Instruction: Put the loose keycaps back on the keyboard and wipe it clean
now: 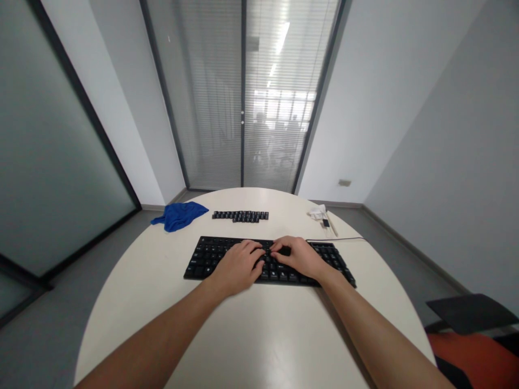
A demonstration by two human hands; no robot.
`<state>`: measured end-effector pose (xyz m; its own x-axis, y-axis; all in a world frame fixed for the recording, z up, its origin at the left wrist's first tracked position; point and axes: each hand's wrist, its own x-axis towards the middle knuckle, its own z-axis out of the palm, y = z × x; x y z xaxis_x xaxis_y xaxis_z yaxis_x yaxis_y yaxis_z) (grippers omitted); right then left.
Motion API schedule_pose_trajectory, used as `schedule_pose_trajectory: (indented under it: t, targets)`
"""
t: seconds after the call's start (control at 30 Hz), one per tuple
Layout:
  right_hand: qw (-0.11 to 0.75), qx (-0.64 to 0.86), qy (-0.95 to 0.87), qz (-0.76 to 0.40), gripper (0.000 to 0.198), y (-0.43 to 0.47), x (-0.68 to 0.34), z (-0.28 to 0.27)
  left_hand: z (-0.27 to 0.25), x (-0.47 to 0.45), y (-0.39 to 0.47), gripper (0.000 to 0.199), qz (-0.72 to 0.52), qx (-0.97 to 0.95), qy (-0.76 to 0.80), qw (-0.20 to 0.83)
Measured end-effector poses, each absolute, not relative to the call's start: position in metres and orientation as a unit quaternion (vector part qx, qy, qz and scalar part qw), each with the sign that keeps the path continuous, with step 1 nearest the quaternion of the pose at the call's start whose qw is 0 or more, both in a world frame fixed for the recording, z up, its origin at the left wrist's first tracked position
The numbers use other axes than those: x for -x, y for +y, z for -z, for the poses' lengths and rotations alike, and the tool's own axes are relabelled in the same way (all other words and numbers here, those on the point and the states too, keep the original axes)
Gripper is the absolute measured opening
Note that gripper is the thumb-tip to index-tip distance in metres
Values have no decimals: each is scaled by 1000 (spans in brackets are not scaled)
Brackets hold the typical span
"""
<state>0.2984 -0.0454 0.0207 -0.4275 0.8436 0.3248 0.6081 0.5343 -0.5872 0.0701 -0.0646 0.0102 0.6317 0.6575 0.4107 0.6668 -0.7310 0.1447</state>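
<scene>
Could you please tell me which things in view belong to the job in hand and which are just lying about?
Job in hand: keyboard, under the left hand and right hand; likely the loose keycaps beyond it.
Apparently lying about: blue cloth; crumpled white item; chair.

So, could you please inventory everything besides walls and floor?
Table: 1, cream, centre
Keyboard: 1, black, on table
Keycaps: many, black, beyond keyboard
Cloth: 1, blue, far left
Crumpled item: 1, white, far right
Stick: 1, pale, beside it
Small item: 1, black, beside stick
Cable: 1, dark, right
Chair: 1, black and red, right
Blinds: 2, grey, back
Frosted pane: 1, greenish, left
Wall plate: 1, pale, back right
Left hand, right hand: 2, bare, over keyboard
Forearms: 2, bare, foreground
</scene>
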Motion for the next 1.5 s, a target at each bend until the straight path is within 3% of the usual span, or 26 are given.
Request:
schedule_pose_trajectory:
  t: [0.3, 0.5, 0.63, 0.73, 1.0, 1.23, 1.5]
  targets:
    - [270, 428, -842, -188, 11, -47, -302, -27, -12, -70, -65, 28, 225, 902, -369, 2]
    - [197, 407, -886, -100, 19, -55, -300, -41, -13, -71, -66, 29, 219, 902, -373, 3]
    - [136, 437, -887, -58, 25, -67, -291, -55, -7, -71, -67, 44, 227, 868, -440, 44]
    - [105, 456, -883, -39, 33, -79, -281, -61, 0, -71, -66, 54, 221, 835, -500, 61]
    - [78, 484, -870, -60, 58, -88, -277, -55, 5, -71, -67, 56, 209, 826, -520, 55]
    - [79, 473, -877, -26, 48, -85, -273, -54, 8, -70, -66, 56, 219, 827, -513, 61]
    - [162, 439, -882, -57, 29, -73, -282, -50, 6, -71, -66, 63, 212, 825, -522, 45]
